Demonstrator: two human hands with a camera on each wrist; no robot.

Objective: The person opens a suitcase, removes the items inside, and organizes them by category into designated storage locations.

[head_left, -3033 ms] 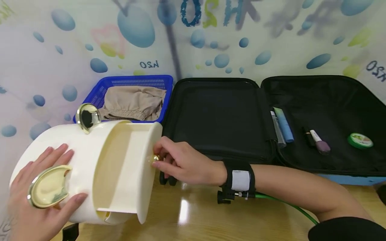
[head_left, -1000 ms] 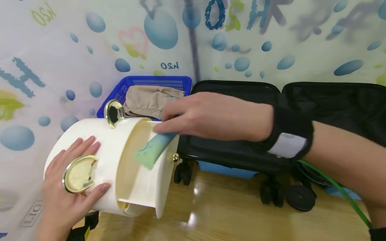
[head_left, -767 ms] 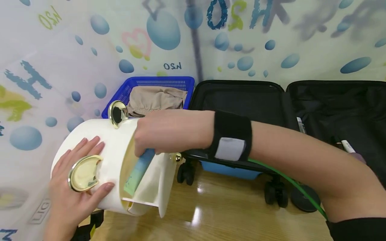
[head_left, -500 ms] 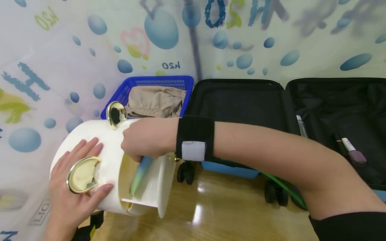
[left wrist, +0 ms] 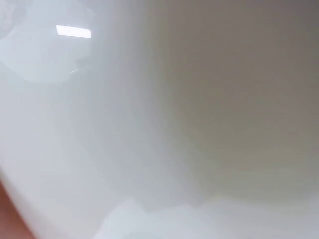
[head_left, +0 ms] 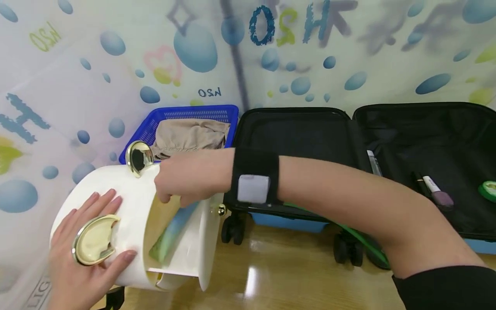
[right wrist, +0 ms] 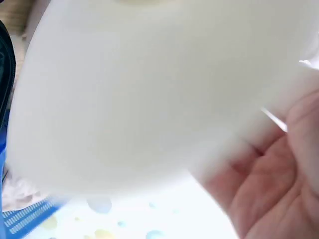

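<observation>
The right hand (head_left: 186, 181) is bare, with a black strap around its wrist bearing a grey-white rectangular patch. A green cable runs beneath the forearm, and a black sleeve begins near the elbow. The left hand (head_left: 79, 267) is bare too; its nails look glossy, possibly polished.

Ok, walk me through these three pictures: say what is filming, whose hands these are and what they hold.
A person wears three cameras: one on the head, one on each wrist. The wide picture is the head view. There the left hand rests flat on a cream box with gold fittings, lying on a wooden table. The right hand reaches into the box's open drawer, right above a green-blue tube; whether it grips the tube is hidden. Behind are a blue basket of beige cloth and an open black suitcase with small toiletries. The two wrist views sit so close that they show mostly blurred cream plastic.
</observation>
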